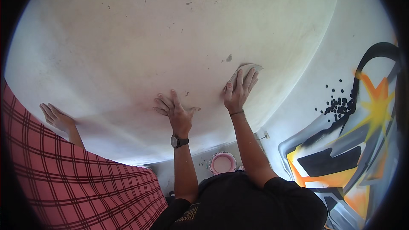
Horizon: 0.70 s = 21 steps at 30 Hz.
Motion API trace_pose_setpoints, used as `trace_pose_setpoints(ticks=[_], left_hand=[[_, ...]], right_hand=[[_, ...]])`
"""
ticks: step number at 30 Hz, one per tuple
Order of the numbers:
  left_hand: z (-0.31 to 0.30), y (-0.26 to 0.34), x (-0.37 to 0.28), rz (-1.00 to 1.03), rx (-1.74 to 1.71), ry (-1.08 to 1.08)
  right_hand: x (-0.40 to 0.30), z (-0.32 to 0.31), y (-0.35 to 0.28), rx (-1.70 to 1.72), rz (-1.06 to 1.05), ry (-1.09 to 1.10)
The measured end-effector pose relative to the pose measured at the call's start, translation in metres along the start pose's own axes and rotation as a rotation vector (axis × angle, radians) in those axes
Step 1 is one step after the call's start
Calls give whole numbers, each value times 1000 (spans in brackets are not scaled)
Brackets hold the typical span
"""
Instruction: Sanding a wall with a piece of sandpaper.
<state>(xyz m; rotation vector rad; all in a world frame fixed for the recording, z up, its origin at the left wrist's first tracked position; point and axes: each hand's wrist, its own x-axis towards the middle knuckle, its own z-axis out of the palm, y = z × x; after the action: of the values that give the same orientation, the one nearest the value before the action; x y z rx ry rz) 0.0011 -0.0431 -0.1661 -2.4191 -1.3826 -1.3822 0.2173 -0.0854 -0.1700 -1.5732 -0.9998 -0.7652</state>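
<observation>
My right hand (240, 90) presses a sheet of sandpaper (248, 68) flat against the pale wall (153, 44). The sheet sticks out past my fingertips, and its face against the wall is hidden. Lower and to the left, my left hand (176, 110) leans on the same wall with its fingers spread and nothing in it. Whitish dust coats the fingers of both hands. A dark wristwatch (175, 141) is on my left wrist. Just above my right hand, the wall has a grey chipped spot (229, 58).
Another person's hand (57, 118) rests on the wall at far left, above a red checked cloth (80, 179). A pink-rimmed bucket (222, 163) stands on the floor below. A socket with a plug (266, 135) and a graffiti-painted wall (345, 153) are at right.
</observation>
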Motion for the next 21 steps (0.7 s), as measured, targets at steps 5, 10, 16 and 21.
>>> trace_pose_setpoints(ticks=[5,10,16,21], left_hand=[[-5,-5,1,22,46,-12],[-3,-7,1,12,19,-3],[-1,-5,0,17,1,9],[-3,-3,0,20,1,12]], right_hand=[[59,-5,-27,73,-45,104],[141,-24,-62,-10,-105,125],[122,-19,-59,-16,-46,117],[74,-20,-55,36,-21,-59]])
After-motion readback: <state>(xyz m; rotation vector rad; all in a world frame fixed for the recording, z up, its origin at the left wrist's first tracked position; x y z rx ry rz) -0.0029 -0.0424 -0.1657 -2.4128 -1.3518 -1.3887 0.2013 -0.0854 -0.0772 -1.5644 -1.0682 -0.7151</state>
